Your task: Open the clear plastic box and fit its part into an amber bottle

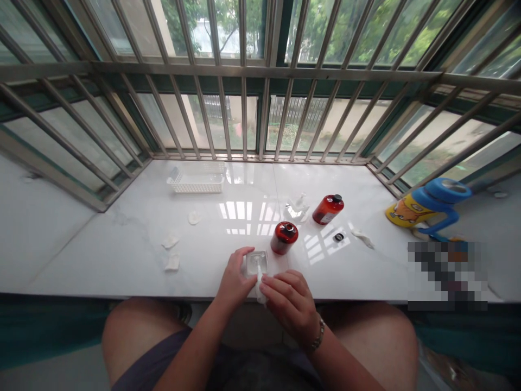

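Close to the front edge of the counter, my left hand [235, 279] curls its thumb and fingers around a small square clear glass jar [262, 255]. My right hand [292, 301] pinches a white twisted piece [260, 293], which looks like tissue or cotton; its thin end reaches into the jar. Just behind the jar stands an amber-red bottle [280, 239] without its cap. The small black cap [338, 237] lies to its right. A second amber-red bottle [325, 210], capped in black, stands farther back. What the jar holds is unclear.
On the white marble counter [122, 244] lie white scraps [171, 263] at left and a white strip [362, 238] at right. A white basket [197, 184], a crumpled clear-and-silver item [297, 209] and a yellow-blue bottle [423, 203] stand farther back. Window bars [244, 114] rise behind.
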`<control>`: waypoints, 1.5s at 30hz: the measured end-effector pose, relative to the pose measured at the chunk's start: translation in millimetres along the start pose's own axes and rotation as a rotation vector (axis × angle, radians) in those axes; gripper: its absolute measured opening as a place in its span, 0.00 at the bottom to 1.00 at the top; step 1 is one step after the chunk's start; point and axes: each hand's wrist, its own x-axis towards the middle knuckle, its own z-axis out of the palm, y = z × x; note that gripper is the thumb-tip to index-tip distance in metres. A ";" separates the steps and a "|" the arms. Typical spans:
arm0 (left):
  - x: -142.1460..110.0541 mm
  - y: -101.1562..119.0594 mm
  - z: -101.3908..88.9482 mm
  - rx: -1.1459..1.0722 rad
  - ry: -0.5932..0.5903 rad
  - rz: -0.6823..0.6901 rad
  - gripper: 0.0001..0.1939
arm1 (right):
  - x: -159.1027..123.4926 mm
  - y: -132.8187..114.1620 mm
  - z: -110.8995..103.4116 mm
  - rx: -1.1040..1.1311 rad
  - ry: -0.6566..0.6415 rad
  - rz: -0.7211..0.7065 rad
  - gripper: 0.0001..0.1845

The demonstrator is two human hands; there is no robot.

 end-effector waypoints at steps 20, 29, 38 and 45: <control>0.3 -0.3 0.2 0.007 0.004 0.013 0.31 | 7.1 -2.7 0.5 -0.010 0.022 0.027 0.20; 1.4 0.1 -1.2 -0.003 0.008 0.001 0.32 | -9.3 5.9 -14.6 0.021 0.024 -0.030 0.21; 2.0 -3.2 -1.7 0.007 -0.020 -0.015 0.34 | -63.7 111.2 -71.6 -0.409 0.036 0.249 0.21; 3.2 -6.4 -2.1 0.023 -0.015 -0.013 0.34 | -98.5 196.1 -132.2 -0.740 -0.033 0.394 0.18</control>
